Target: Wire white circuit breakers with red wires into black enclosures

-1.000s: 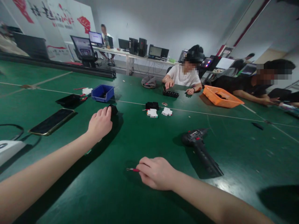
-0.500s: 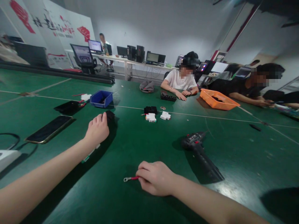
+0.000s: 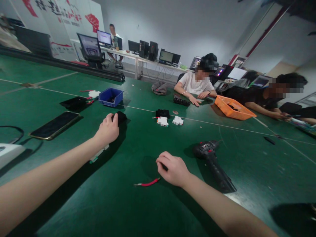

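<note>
**Green desk (image 3: 98, 210), short red lead (image 3: 148, 184) lying loose**

At left, beyond the forearm, lies a phone (image 3: 55, 125). The left hand (image 3: 107, 128) is curled narrowly, fingertips and thumb on a black block (image 3: 121, 117), near the blue bin (image 3: 111, 97). Further right, the lead lies flat, its metal ring pointing left. Just beyond its other end hovers the right hand (image 3: 174, 169), a small gap between thumb and finger, nothing visible in it. The step looks like handling small parts; lifting the lead would call for a light pinch. Rightmost lies a drill (image 3: 214, 164).
</note>
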Tool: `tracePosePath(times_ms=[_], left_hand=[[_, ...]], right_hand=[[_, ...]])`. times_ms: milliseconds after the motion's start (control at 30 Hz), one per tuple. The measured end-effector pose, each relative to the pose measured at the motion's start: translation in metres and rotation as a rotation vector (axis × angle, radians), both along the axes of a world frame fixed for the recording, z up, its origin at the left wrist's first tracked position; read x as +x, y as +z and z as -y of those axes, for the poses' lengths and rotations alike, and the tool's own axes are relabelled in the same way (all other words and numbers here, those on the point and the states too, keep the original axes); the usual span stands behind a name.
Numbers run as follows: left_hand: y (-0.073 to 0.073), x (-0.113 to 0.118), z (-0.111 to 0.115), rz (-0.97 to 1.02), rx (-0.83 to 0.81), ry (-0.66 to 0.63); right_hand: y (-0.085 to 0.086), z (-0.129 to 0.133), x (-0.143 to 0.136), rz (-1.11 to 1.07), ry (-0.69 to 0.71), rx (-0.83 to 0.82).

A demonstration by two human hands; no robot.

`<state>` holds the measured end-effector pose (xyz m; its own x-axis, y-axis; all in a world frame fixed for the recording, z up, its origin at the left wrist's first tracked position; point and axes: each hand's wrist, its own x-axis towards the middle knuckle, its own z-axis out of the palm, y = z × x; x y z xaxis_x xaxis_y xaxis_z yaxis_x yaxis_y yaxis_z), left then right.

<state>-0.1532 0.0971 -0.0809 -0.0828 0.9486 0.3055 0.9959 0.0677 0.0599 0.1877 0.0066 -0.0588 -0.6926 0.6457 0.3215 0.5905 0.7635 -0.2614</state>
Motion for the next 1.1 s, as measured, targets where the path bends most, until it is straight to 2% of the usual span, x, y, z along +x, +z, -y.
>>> tracePosePath(times_ms=[167, 300, 433, 567, 700, 767, 867, 1100], left_hand=[[-0.006, -0.002, -0.003, 0.008, 0.039, -0.015], [-0.008, -0.002, -0.004, 0.042, 0.053, -0.04], [-0.011, 0.0, -0.003, 0.052, 0.066, -0.03], [-0.013, -0.001, -0.003, 0.035, 0.067, -0.013], [-0.012, -0.002, -0.004, 0.02, 0.022, -0.018], [-0.012, -0.002, -0.004, 0.012, 0.015, -0.031], [-0.011, -0.002, -0.004, 0.007, 0.012, -0.044], [-0.008, -0.005, -0.004, 0.036, 0.004, -0.092]], right_hand=[[-0.001, -0.023, 0.004, -0.041, -0.199, -0.011], [-0.002, -0.047, -0.003, -0.049, -0.325, 0.028], [-0.005, -0.091, -0.019, 0.015, -0.374, 0.084], [-0.012, -0.138, -0.032, 0.135, -0.466, 0.03], [-0.017, -0.155, -0.034, 0.193, -0.449, -0.06], [-0.017, -0.149, -0.029, 0.203, -0.426, -0.076], [-0.013, -0.12, -0.02, 0.221, -0.39, -0.087], [-0.003, -0.002, 0.008, 0.183, -0.216, -0.098]])
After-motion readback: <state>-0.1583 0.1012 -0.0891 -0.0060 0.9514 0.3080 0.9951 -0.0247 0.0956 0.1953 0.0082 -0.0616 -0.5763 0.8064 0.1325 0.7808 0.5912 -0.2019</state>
